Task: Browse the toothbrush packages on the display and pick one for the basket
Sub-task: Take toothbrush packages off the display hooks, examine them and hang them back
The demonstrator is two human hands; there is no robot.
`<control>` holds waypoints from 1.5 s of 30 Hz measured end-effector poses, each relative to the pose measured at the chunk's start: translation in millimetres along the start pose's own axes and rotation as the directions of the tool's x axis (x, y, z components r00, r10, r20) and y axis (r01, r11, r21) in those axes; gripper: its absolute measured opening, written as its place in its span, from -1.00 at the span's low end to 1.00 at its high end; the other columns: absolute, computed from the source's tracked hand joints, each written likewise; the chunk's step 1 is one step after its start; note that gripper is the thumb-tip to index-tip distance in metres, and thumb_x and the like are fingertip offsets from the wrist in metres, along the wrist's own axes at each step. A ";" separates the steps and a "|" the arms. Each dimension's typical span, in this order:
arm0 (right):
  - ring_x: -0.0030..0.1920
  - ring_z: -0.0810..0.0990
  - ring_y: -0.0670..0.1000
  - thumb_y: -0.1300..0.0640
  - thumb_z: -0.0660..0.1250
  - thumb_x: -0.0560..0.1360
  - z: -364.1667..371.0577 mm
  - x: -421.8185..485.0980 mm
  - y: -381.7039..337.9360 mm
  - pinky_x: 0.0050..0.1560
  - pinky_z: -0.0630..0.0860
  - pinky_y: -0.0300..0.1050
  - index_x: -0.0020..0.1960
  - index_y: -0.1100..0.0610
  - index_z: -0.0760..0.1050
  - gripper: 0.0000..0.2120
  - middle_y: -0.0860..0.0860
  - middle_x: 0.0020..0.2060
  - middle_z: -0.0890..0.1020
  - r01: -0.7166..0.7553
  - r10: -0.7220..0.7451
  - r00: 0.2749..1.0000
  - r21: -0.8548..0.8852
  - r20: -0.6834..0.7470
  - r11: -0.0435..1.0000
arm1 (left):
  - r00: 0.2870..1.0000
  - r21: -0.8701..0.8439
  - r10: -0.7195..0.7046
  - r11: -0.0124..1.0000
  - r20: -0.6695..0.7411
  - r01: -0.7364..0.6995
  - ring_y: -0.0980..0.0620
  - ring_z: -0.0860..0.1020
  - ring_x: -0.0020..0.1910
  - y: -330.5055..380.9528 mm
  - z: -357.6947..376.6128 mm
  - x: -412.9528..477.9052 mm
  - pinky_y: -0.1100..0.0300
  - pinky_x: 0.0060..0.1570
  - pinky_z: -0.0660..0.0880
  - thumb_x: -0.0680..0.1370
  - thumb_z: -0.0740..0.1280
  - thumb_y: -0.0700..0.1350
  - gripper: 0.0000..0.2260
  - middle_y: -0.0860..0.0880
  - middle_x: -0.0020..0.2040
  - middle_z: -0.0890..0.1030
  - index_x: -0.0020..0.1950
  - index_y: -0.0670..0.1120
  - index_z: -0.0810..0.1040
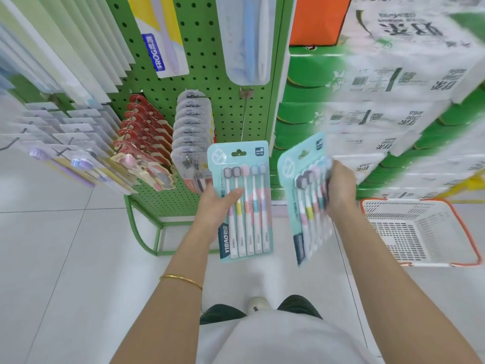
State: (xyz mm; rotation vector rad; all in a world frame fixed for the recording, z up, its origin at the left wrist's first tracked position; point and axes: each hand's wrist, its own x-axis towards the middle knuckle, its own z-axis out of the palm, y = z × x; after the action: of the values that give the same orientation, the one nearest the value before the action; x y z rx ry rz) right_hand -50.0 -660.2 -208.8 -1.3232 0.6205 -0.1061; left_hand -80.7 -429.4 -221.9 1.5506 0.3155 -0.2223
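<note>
My left hand [215,206] grips a light blue toothbrush package [242,200] by its left edge, thumb across the front; it faces me and shows several brushes. My right hand [338,187] holds a second, matching toothbrush package [304,198] by its right edge, turned at an angle and blurred. A white basket with an orange rim [417,232] stands on the floor to the right, just beyond my right hand. Both packages are held in front of the green pegboard display [202,82].
Rows of other toothbrush packs [147,143] hang on hooks at the left of the pegboard, and one bare hook [244,122] sticks out above the left package. Stacked tissue packs [388,101] fill the right. The display's green frame [147,232] stands on pale floor tiles.
</note>
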 end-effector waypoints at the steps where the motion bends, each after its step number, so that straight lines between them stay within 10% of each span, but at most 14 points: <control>1: -0.40 0.53 0.08 0.20 0.24 0.42 4.6 -2.8 1.1 -0.21 0.51 -0.01 -0.36 0.11 0.49 -0.81 0.06 -0.47 0.54 -0.002 0.005 0.993 -0.023 0.117 1.000 | 1.000 -0.002 -0.008 1.000 -0.004 0.008 -0.05 0.63 0.04 -2.2 0.1 1.5 -0.09 0.18 0.50 0.51 0.40 -0.19 -0.80 -0.04 0.02 0.68 0.12 -0.07 0.56; 7: -0.33 0.65 0.02 0.32 0.22 0.53 36.7 -14.9 -2.1 -0.30 0.61 -0.15 0.07 0.21 0.55 -0.83 0.07 -0.31 0.67 0.013 0.138 0.873 -0.305 0.467 0.952 | 1.000 0.031 -0.026 0.999 0.002 0.026 -0.06 0.64 0.02 -9.4 2.1 8.9 -0.16 0.14 0.51 0.50 0.41 -0.17 -0.77 -0.03 0.00 0.69 0.14 -0.07 0.56; 16: -0.15 0.65 0.02 0.21 0.33 0.52 52.9 3.2 2.8 0.00 0.58 -0.07 -0.03 0.06 0.54 -0.92 0.03 -0.13 0.68 0.137 0.138 0.788 -0.389 0.600 0.911 | 0.999 0.064 -0.040 0.997 -0.006 0.041 -0.16 0.64 0.00 -12.1 1.6 25.8 -0.21 0.09 0.52 0.49 0.43 -0.12 -0.77 -0.03 -0.01 0.69 0.13 -0.04 0.56; 26: -0.27 0.67 -0.01 0.35 0.31 0.51 61.3 26.9 1.8 -0.25 0.62 -0.11 -0.04 0.11 0.48 -0.84 0.05 -0.17 0.68 0.162 0.064 0.792 -0.311 0.607 0.937 | 0.990 0.209 -0.121 0.972 0.067 0.105 0.00 0.52 0.21 -17.1 -0.6 50.1 0.09 0.17 0.43 0.49 0.41 -0.02 -0.57 0.01 0.19 0.58 0.32 -0.05 0.44; 45: -0.20 0.65 0.02 0.29 0.28 0.55 98.8 65.9 -9.9 -0.15 0.59 -0.08 -0.01 0.02 0.44 -0.83 0.13 -0.02 0.65 0.264 -0.077 0.869 -0.325 0.490 0.908 | 0.955 0.262 -0.263 0.939 0.138 0.221 -0.03 0.23 0.47 -8.5 2.3 49.2 -0.03 0.42 0.26 0.57 0.32 -0.14 -0.41 -0.14 0.51 0.22 0.52 -0.19 0.13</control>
State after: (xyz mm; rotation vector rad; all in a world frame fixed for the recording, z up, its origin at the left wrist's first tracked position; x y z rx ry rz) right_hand 55.1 -604.2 -212.7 -1.7122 0.1015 0.1980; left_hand -37.1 -428.9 -246.4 1.7205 0.3534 -0.6052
